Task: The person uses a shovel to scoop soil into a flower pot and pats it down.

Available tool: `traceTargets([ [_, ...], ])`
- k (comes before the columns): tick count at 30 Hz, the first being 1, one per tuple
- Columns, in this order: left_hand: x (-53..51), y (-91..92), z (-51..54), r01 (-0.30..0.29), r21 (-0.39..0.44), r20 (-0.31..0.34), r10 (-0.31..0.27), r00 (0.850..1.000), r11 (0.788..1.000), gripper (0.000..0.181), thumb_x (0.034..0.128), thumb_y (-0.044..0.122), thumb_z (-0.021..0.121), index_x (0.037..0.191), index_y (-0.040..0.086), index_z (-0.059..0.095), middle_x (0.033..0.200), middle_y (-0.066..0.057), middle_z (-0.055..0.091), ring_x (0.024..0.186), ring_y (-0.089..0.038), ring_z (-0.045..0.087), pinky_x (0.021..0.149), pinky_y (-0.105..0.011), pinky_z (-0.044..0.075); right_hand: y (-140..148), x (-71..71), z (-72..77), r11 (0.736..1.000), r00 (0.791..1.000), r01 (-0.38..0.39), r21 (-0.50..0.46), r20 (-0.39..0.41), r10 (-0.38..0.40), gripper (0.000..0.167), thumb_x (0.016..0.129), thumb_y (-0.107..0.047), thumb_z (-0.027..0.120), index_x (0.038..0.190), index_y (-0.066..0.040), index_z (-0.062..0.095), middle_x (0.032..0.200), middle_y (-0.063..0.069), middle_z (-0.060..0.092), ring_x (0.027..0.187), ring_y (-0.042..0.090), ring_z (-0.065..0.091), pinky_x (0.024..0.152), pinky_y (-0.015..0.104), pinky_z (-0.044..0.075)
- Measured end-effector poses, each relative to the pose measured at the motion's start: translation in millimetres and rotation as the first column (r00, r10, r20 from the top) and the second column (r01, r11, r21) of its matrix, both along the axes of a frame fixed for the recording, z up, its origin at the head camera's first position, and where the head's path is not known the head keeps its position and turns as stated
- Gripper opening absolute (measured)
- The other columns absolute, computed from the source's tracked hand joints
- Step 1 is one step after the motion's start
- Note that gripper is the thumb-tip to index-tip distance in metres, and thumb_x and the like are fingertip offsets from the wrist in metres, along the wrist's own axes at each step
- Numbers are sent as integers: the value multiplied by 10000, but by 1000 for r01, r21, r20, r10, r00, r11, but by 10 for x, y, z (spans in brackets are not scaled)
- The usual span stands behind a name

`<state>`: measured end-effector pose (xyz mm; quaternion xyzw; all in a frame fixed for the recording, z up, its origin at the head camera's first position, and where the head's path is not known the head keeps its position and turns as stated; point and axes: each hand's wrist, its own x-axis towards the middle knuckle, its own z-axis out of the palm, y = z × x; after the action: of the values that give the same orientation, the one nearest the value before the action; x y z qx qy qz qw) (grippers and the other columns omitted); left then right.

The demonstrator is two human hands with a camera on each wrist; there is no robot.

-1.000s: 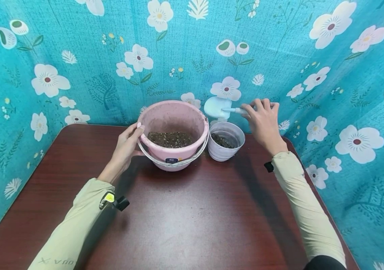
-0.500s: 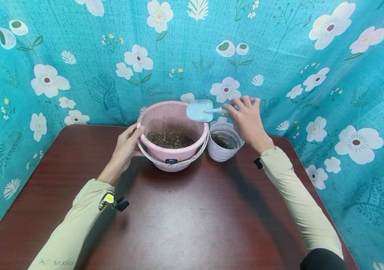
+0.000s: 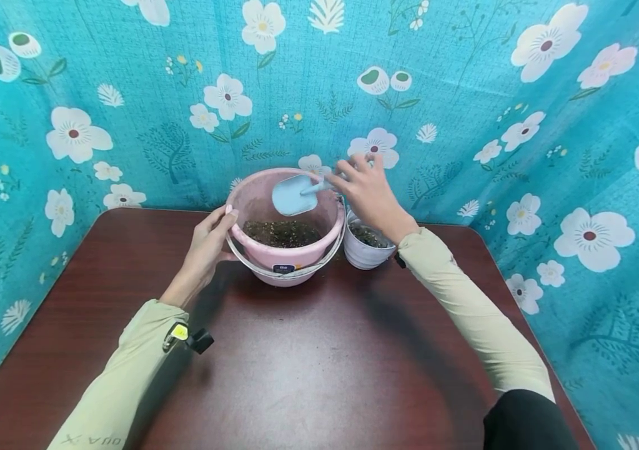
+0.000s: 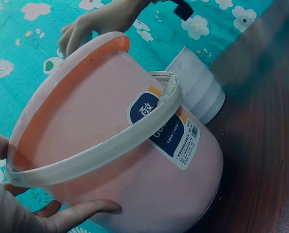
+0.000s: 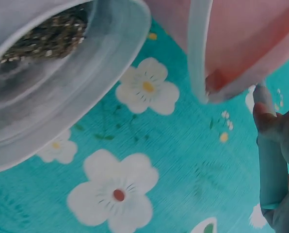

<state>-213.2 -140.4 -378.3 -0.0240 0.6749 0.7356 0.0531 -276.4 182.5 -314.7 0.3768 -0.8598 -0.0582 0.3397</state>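
Note:
A pink bucket (image 3: 291, 255) with dark soil (image 3: 282, 234) inside stands at the back of the table, its white handle (image 4: 110, 148) hanging down in front. My left hand (image 3: 205, 240) grips the bucket's left rim; in the left wrist view its thumb lies along the outer wall. My right hand (image 3: 370, 190) holds a light blue trowel (image 3: 295, 195) by the handle, and the blade hangs inside the bucket's mouth, above the soil. Right of the bucket is a white pot (image 3: 366, 255), partly behind my right wrist, with some soil (image 5: 47, 36) in it.
The dark red-brown table (image 3: 297, 362) stretches toward me from the bucket. A turquoise flowered curtain (image 3: 173, 125) hangs close behind the containers and along both sides. A paper label (image 4: 168, 131) is stuck to the bucket's front.
My right hand has carried the trowel leftward, from above the white pot to over the bucket, and the blade has dipped lower. The left hand has stayed on the rim.

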Motion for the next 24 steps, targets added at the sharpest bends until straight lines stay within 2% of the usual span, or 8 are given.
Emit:
traceTargets([
  [3,7,-6,-8,-2,-2,7,2,1000,1000,629,1060,365,573,1610,107,410,1511,-207,420,881,-43,608,578,-263,627,-158,-49,-21,998,1000,-20,51,8,19,402,909,-7,763,1289,-136,731,1135,100,610,1066,324,491,940,553,426],
  [6,11,-10,-15,4,-5,9,-4,1000,1000,633,1060,370,575,1612,109,407,1508,-214,425,846,-35,621,586,-268,630,-335,-117,-57,995,999,-22,100,-34,26,342,958,-18,701,1269,-151,746,1137,82,600,1042,305,469,936,524,433],
  [9,6,-11,-17,9,-5,4,-9,1000,1000,634,1063,378,573,1615,116,403,1522,-211,418,867,-47,627,594,-270,633,-515,-178,-91,989,996,19,146,-89,-6,249,1007,-97,648,1218,-162,763,1138,64,584,1027,284,454,934,497,428],
  [11,-1,-5,-16,10,-4,1,-10,1000,1000,633,1063,384,573,1614,121,406,1518,-202,417,880,-52,622,592,-270,633,-624,-210,-120,981,995,63,181,-90,-48,201,1008,-137,655,1166,-160,776,1136,51,590,1032,274,460,938,486,420],
  [14,-5,15,-11,18,-1,1,-18,1000,1000,637,1061,386,576,1615,123,406,1490,-199,416,870,-50,616,588,-276,633,-753,-252,-179,956,994,112,272,-14,-113,142,985,-143,698,1081,-164,801,1153,42,629,1090,276,486,982,495,415],
  [18,-10,21,0,12,5,3,-12,1000,1000,633,1060,375,575,1613,115,408,1482,-201,414,846,-47,614,579,-274,631,-852,-290,-242,917,979,103,385,122,-161,127,955,-91,729,1001,-171,817,1202,48,682,1208,295,519,1051,523,425],
  [20,-10,12,6,5,3,3,-5,1000,1000,631,1061,370,571,1612,111,407,1497,-202,411,845,-46,614,576,-267,628,-869,-296,-258,914,970,97,393,169,-176,96,952,-99,738,965,-158,812,1190,57,700,1221,299,538,1061,541,435],
  [24,-7,-2,17,2,5,-1,-2,1000,1000,630,1059,362,571,1610,102,408,1490,-201,415,840,-39,615,578,-271,630,-850,-287,-276,919,959,103,379,207,-193,44,921,-165,796,930,-122,796,1106,82,721,1157,302,580,1049,563,441],
])
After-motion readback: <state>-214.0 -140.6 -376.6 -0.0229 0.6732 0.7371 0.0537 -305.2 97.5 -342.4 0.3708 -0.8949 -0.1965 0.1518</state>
